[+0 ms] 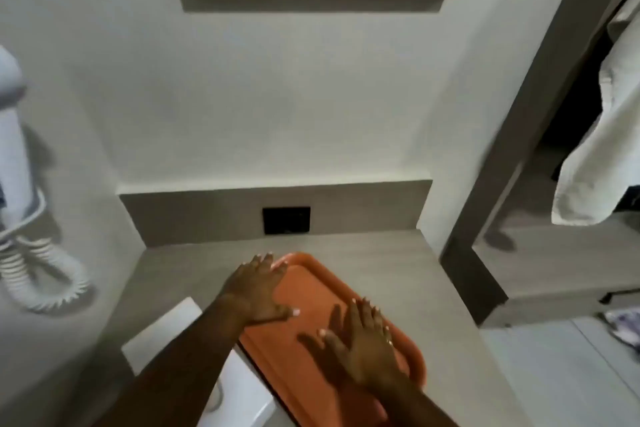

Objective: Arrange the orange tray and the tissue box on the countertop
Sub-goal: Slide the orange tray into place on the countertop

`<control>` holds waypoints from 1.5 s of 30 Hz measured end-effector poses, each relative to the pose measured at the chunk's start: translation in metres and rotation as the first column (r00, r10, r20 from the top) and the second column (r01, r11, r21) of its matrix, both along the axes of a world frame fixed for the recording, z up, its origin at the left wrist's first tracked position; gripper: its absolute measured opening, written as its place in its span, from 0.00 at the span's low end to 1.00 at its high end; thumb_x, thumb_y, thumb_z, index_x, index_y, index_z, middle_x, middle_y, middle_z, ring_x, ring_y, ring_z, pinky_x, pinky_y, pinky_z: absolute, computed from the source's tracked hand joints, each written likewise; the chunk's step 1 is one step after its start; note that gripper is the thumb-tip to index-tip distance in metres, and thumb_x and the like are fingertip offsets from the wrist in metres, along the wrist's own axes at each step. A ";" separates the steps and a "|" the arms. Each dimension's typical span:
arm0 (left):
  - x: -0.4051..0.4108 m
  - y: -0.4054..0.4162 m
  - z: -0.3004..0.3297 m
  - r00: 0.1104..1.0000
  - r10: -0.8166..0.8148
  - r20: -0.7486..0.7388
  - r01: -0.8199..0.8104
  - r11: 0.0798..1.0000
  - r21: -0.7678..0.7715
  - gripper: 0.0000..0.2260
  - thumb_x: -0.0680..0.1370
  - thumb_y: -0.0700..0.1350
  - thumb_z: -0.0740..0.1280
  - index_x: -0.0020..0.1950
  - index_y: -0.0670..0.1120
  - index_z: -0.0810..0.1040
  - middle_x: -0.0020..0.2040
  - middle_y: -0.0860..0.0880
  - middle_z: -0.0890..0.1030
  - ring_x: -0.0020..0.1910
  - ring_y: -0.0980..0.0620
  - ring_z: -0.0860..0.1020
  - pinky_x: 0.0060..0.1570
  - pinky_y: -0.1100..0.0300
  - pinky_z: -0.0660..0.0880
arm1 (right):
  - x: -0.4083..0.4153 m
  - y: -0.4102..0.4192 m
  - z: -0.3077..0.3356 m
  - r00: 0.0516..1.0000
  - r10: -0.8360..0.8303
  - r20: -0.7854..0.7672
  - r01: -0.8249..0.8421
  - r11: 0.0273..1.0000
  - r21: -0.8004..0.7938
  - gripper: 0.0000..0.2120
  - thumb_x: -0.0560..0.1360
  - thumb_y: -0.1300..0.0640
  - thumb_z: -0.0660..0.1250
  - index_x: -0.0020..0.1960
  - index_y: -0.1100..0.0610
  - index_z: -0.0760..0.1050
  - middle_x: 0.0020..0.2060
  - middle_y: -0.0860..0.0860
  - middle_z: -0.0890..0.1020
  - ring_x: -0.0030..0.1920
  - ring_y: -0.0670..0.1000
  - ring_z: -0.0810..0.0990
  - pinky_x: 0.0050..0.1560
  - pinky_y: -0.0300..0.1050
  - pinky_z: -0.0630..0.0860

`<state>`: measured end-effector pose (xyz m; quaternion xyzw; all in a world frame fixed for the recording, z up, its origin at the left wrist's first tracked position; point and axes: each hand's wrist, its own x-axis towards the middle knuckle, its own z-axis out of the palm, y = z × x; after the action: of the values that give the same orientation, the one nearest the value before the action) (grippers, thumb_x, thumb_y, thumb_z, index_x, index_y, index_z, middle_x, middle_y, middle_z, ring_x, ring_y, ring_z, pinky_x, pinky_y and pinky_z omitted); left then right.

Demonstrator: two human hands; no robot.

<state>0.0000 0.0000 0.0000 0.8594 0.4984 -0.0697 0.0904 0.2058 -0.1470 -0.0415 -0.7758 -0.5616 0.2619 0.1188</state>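
An orange tray [311,291] lies flat and turned at an angle on the grey countertop [391,264]. My left hand [258,288] rests palm down on the tray's far left corner, fingers spread. Flat on the tray's right half lies my right hand [363,343], fingers also apart. A white tissue box [166,336] sits on the counter just left of the tray, partly hidden under my left forearm. Neither hand holds anything.
A black wall socket [286,220] sits in the grey backsplash behind the tray. A white hair dryer with a coiled cord [38,274] hangs on the left wall. A white towel [602,136] hangs at the right, beyond a grey post [512,163].
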 end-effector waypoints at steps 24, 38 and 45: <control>0.080 -0.091 -0.067 0.975 -0.216 -0.044 0.210 0.971 -0.115 0.52 0.62 0.82 0.54 0.78 0.56 0.46 0.80 0.44 0.43 0.77 0.41 0.40 0.73 0.39 0.38 | 0.113 -0.060 -0.031 0.995 0.062 0.081 -0.055 0.996 -0.076 0.57 0.61 0.13 0.48 0.79 0.41 0.37 0.80 0.49 0.37 0.79 0.56 0.37 0.75 0.69 0.39; 0.097 -0.125 -0.101 0.987 -0.150 -0.058 0.134 0.966 -0.220 0.55 0.54 0.87 0.46 0.70 0.62 0.23 0.73 0.44 0.24 0.68 0.36 0.23 0.66 0.33 0.28 | 0.141 -0.097 -0.050 0.941 0.261 0.216 -0.207 0.948 -0.242 0.58 0.58 0.11 0.42 0.75 0.41 0.24 0.75 0.52 0.26 0.75 0.61 0.25 0.71 0.70 0.29; 0.119 -0.119 -0.103 1.000 -0.014 -0.027 0.007 0.975 -0.222 0.54 0.52 0.88 0.45 0.65 0.65 0.21 0.76 0.43 0.28 0.69 0.35 0.23 0.65 0.33 0.27 | 0.174 -0.062 -0.048 0.899 0.378 0.220 -0.320 0.911 -0.260 0.56 0.58 0.12 0.42 0.71 0.39 0.20 0.75 0.52 0.25 0.74 0.60 0.24 0.72 0.71 0.29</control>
<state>0.1193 -0.1191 -0.1034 0.8455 0.4842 -0.1378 0.1783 0.3794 -0.2087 -0.0899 -0.6981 -0.6709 0.2323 -0.0921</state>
